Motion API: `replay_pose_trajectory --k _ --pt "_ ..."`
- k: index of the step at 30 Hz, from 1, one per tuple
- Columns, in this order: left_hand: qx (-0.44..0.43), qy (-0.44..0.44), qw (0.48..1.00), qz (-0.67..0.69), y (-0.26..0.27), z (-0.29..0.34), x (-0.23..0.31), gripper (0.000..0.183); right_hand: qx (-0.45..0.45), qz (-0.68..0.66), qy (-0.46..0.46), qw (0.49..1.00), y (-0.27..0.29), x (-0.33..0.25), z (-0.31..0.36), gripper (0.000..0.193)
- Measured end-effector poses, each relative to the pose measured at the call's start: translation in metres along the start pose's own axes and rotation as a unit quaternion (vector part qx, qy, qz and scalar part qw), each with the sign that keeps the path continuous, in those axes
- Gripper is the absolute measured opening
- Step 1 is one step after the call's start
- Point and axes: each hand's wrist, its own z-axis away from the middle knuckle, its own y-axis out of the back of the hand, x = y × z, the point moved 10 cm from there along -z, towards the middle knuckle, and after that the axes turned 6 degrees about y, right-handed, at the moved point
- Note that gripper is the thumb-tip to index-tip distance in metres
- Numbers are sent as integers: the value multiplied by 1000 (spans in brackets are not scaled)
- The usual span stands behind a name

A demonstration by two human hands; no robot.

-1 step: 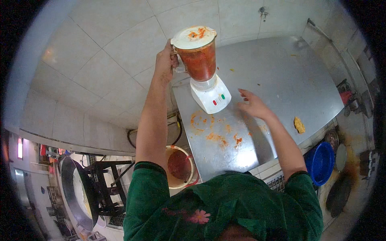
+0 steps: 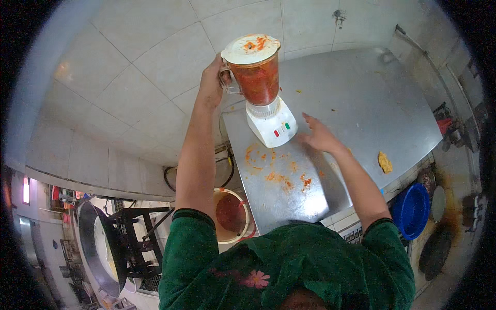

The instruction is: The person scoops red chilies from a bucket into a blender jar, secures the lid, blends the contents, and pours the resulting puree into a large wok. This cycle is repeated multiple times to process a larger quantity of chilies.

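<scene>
A blender with a white base (image 2: 274, 129) stands on the metal table. Its clear jug (image 2: 258, 82) is full of a chunky red mixture, and the white lid (image 2: 251, 49) on top carries red smears. My left hand (image 2: 213, 82) is closed around the jug's handle on the left side. Just right of the base, my right hand (image 2: 321, 135) is held with fingers apart and nothing in them. Red and green buttons (image 2: 282, 129) show on the front of the base; I see no finger on them.
Orange-red spills smear the metal table (image 2: 356, 98) before the blender. A yellow lump (image 2: 385, 161) lies near its right edge. Below left stands a bucket (image 2: 230, 214) with reddish contents. A blue tub (image 2: 413, 211) is at right, a large wok (image 2: 98, 248) far left. Tiled wall rises behind.
My right hand has shifted slightly left, closer to the blender's base. My left hand keeps hold of the handle.
</scene>
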Motion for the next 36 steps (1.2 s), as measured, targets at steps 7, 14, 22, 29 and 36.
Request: replay_pose_trajectory --k 7,14,22,29,36 --pt "-33 -3 998 -56 20 -33 -44 31 90 -44 -24 995 -74 -11 -22 129" --pt "-93 103 985 103 -3 -166 -99 41 132 -97 -33 986 -78 -14 -31 132" --pt "-82 50 981 -166 16 -160 -53 43 166 -110 24 980 -65 -14 -28 133" --pt "-258 -95 831 -483 -50 -54 93 71 126 -154 1 980 -47 15 -31 111" --pt "-286 -58 732 -615 -107 -36 85 83 154 -92 -14 984 -38 7 -37 109"
